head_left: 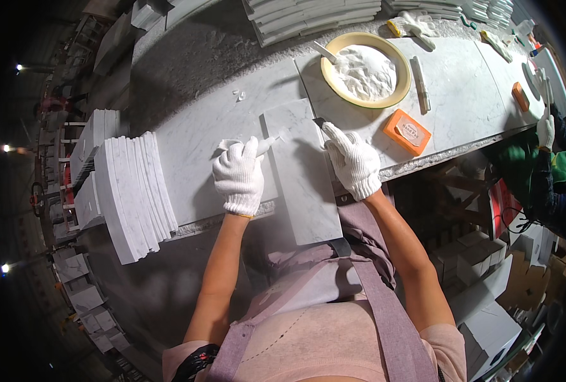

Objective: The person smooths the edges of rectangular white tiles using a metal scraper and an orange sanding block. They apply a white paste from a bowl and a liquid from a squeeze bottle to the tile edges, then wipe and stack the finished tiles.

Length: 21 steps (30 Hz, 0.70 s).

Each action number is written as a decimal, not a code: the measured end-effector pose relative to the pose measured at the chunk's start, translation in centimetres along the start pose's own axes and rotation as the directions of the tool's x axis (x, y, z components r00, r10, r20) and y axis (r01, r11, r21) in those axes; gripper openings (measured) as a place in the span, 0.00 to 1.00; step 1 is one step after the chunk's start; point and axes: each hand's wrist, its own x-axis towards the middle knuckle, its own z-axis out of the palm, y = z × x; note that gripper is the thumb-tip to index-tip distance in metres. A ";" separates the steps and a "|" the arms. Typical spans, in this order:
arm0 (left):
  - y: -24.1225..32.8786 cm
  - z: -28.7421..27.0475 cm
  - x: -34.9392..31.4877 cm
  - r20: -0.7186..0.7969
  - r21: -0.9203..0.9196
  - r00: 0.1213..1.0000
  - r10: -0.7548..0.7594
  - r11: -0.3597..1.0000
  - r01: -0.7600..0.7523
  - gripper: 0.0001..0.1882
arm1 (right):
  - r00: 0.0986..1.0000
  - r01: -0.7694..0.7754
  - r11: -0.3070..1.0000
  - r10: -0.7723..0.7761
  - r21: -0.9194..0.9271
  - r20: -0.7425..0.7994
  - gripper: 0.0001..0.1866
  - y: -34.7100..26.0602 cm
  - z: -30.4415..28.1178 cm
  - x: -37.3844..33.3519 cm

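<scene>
A pale grey-veined marble tile [305,175] lies lengthwise before me, its near end jutting past the bench edge toward my apron. My left hand [239,178], in a white knit glove, is closed on a pale tapering tool [267,145]. The tool's tip meets the tile's left side by a small whitish smear; most of it is hidden by the glove. At the tile's right edge is my right hand [354,162], also gloved, its fingers closed about a small dark piece [320,121]. That piece is mostly covered, so its kind does not show.
A cream bowl [405,86] of white paste with a stick stands far right of the tile. Nearer are an orange hand pad [407,132] and a marker pen [421,84]. Stacked tiles [133,191] stand left. A co-worker's gloved hand [545,130] shows far right.
</scene>
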 end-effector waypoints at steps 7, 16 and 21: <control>0.1 -0.1 0.0 -0.036 0.035 0.999 0.029 0.999 -0.028 0.27 | 1.000 0.006 1.000 -0.005 0.024 -0.012 0.26 -0.1 -0.2 0.0; -0.1 0.1 0.0 -0.057 -0.011 0.998 0.039 0.999 -0.040 0.28 | 1.000 -0.016 1.000 0.015 0.027 0.017 0.27 0.0 -0.1 0.0; 0.0 0.0 0.0 -0.026 -0.027 0.999 0.027 0.999 -0.027 0.27 | 1.000 -0.012 0.999 0.012 0.031 0.019 0.28 -0.2 -0.3 0.0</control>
